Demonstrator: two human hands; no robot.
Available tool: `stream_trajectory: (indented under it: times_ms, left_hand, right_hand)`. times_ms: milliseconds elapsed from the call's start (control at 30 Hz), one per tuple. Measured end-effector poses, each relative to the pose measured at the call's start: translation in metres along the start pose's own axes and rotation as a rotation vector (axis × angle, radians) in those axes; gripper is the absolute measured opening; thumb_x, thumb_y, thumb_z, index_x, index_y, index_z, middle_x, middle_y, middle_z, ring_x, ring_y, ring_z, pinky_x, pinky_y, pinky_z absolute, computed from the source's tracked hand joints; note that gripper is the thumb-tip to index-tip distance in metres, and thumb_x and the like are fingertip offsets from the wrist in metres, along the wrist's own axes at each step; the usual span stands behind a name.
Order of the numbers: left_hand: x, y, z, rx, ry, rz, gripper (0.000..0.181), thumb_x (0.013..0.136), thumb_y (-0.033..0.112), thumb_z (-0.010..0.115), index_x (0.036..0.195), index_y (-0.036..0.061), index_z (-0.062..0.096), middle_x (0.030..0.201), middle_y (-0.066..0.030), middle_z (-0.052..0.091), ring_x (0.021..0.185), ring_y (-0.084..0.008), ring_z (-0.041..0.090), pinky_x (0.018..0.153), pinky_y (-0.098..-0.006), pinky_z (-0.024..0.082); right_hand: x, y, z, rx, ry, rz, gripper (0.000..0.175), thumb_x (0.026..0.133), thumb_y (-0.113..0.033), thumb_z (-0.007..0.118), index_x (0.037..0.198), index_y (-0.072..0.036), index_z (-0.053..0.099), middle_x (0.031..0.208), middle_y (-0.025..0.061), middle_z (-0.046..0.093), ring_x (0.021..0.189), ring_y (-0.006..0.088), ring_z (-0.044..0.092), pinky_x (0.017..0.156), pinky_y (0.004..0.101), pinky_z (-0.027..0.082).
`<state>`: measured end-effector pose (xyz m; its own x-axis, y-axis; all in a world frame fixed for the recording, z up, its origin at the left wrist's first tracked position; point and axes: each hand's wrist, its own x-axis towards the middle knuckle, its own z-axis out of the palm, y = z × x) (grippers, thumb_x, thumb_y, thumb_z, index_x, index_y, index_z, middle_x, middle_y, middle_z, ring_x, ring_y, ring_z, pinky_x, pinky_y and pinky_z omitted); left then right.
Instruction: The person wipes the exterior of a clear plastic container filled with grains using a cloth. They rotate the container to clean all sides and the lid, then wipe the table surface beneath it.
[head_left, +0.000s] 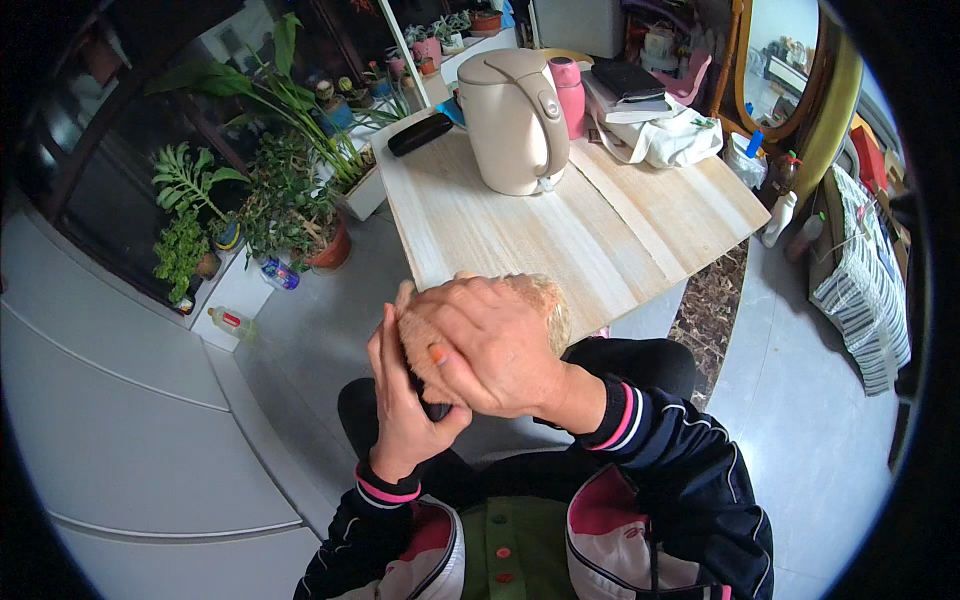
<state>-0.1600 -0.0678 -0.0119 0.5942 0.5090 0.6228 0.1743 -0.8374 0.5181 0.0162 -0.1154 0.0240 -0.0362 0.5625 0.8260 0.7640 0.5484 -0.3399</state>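
My left hand (405, 405) is wrapped around a dark, smooth object (435, 409), mostly hidden behind my hands, so its kind is unclear. A tan fuzzy cloth (421, 346) lies against that object under my right hand (491, 345), whose fingers press it from above. Beyond my right knuckles shows a pale yellow, fibrous bundle (556, 311); whether it joins the cloth cannot be seen. Both hands are above my lap, at the near edge of a wooden table (525, 232).
On the table stand a beige electric kettle (502, 127) and a pink bottle (569, 97), with a black elongated case (420, 135) to the left. A white cloth bag (667, 139) lies right. Potted plants (300, 202) line the window; a striped bag (862, 292) rests on the floor.
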Motion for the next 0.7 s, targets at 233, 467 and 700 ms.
stream_trajectory:
  times_ms: [233,467,700]
  left_hand:
    - [-0.012,-0.007,0.009,-0.018,0.057,-0.058,0.112,0.079,0.041,0.08,0.157,-0.0089,0.017,0.151,-0.0319,0.03,0.139,-0.0448,0.035,0.114,-0.0538,0.032]
    - [-0.008,-0.002,0.012,-0.017,0.095,-0.068,0.111,0.075,0.037,0.083,0.157,-0.0074,0.023,0.146,-0.0285,0.037,0.134,-0.0419,0.041,0.112,-0.0505,0.035]
    - [-0.006,-0.002,0.013,0.001,0.109,-0.07,0.108,0.072,0.031,0.082,0.156,-0.0062,0.024,0.146,-0.0272,0.038,0.135,-0.0414,0.04,0.113,-0.0512,0.034]
  right_hand:
    - [0.013,0.027,0.003,0.037,-0.22,0.087,0.026,0.09,-0.026,0.057,0.089,-0.001,0.066,0.083,0.0151,0.067,0.07,0.0364,0.065,0.063,0.0466,0.054]
    - [-0.007,0.075,-0.016,-0.009,-0.272,0.103,0.035,0.098,-0.031,0.051,0.092,0.0,0.067,0.085,0.0199,0.067,0.075,0.0437,0.065,0.067,0.0521,0.053]
    - [-0.052,0.096,-0.02,0.268,-0.098,0.618,0.038,0.106,-0.027,0.044,0.115,0.003,0.064,0.098,0.0189,0.067,0.092,0.0303,0.065,0.088,0.0374,0.05]
